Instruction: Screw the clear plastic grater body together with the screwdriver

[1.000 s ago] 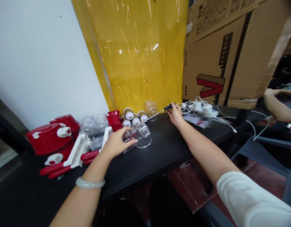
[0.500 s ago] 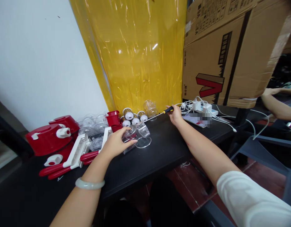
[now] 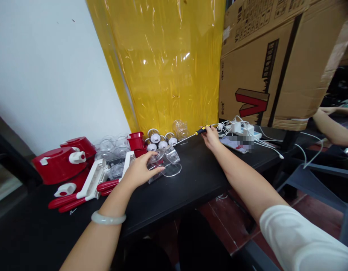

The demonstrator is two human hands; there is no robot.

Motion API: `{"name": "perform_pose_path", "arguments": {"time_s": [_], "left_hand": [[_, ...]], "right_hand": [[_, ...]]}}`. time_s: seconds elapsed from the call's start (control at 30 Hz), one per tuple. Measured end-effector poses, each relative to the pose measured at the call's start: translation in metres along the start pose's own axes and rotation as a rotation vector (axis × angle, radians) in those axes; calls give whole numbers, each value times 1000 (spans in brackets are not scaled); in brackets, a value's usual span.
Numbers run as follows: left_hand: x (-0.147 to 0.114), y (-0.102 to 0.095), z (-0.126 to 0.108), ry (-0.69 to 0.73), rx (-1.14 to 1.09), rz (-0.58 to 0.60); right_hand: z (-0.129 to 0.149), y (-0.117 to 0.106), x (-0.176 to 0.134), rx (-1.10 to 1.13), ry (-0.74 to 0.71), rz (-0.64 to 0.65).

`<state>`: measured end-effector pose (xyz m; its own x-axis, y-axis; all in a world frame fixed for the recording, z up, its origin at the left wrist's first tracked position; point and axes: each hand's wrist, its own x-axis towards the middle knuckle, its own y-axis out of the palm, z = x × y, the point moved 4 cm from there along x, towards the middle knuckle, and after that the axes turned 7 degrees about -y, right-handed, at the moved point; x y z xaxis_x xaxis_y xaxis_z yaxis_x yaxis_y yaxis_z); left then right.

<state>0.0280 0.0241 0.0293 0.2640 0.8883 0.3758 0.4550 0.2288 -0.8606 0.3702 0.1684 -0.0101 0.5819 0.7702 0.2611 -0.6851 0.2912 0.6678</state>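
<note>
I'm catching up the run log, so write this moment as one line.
left hand: holding clear plastic part | right hand: holding screwdriver | screwdriver direction: toward part | tip contact: unclear

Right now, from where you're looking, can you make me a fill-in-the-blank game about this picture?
1. The right hand holds the screwdriver by its ____.
2. The hand at the clear plastic piece is the ____ one.
3. The plastic sheet behind the table is ____.
4. The big red letter on the cardboard box is ____.

Missing words: handle; left; yellow; V.
</note>
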Motion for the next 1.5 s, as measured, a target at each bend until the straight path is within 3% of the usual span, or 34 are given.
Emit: {"name": "perform_pose_path", "arguments": {"time_s": [0.17, 0.43, 0.57, 0.87, 1.1, 1.5], "left_hand": [[0, -1, -1, 1, -3, -4], [0, 0, 1, -2, -10, -6], [0, 0, 0, -10, -16, -4], [0, -1, 0, -2, -5, -9], [0, 0, 1, -2, 0, -10], [0, 0, 1, -5, -4, -9]], "right_hand": [[0, 3, -2, 16, 31, 10], [-5, -3, 4, -75, -81, 1], [-5, -3, 5, -34, -42, -32], [0, 2, -3, 32, 52, 21], [-5, -2, 6, -51, -34, -2], [0, 1, -3, 44, 26, 16]]}}
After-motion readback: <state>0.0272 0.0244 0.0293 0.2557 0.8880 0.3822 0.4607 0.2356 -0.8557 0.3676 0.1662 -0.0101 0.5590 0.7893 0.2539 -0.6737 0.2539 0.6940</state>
